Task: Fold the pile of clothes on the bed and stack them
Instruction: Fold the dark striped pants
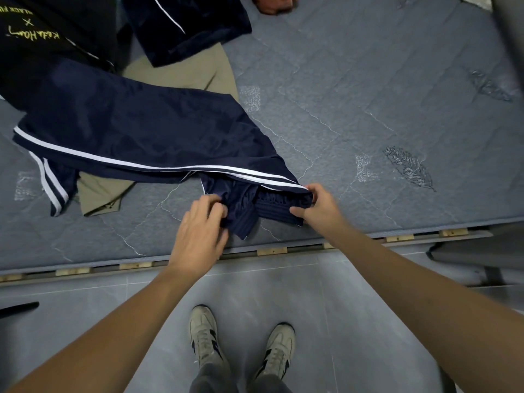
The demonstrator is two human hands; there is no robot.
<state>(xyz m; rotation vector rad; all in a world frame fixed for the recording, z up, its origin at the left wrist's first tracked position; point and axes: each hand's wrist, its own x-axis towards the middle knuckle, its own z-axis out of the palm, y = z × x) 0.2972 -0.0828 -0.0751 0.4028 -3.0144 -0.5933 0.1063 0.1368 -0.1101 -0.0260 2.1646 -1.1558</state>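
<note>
Task barely begun: both hands, left hand (202, 222) and right hand (313, 204), pinch the navy track pants (136, 137) waistband at the mattress (368, 123) near edge, remaining garments heaped unfolded toward its far-left corner, no stack visible

Navy track pants (127, 137) with white side stripes lie spread on the grey quilted bed (368, 109), waistband end near the bed edge. Left hand (201, 231) grips bunched fabric at the waistband; right hand (317, 205) pinches the waistband's other corner. Khaki trousers (198, 72) lie under the track pants. Black printed shirt (34, 29) and navy velvet garment (184, 24) lie at far left. Sneakers (241, 344) stand on grey floor tiles (85, 307).
</note>
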